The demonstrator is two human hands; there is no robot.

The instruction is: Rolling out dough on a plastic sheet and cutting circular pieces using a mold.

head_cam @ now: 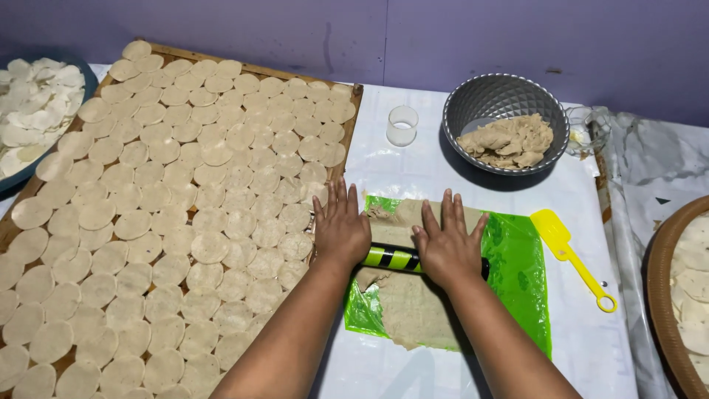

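My left hand [341,225] and my right hand [447,245] lie flat, fingers spread, on a green-and-black striped rolling pin [391,258]. The pin rests across a thin sheet of beige dough [413,310] spread on a green plastic sheet [521,277]. Dough shows both beyond the pin and on the near side. Both palms press on top of the pin rather than wrapping around it.
A wooden tray [353,92] on the left is covered with several round dough discs. A grey bowl [487,100] holds a lump of dough. A small clear cup [402,124], a yellow scraper [569,251], a blue plate of discs [74,63] and a woven tray [661,295] stand around.
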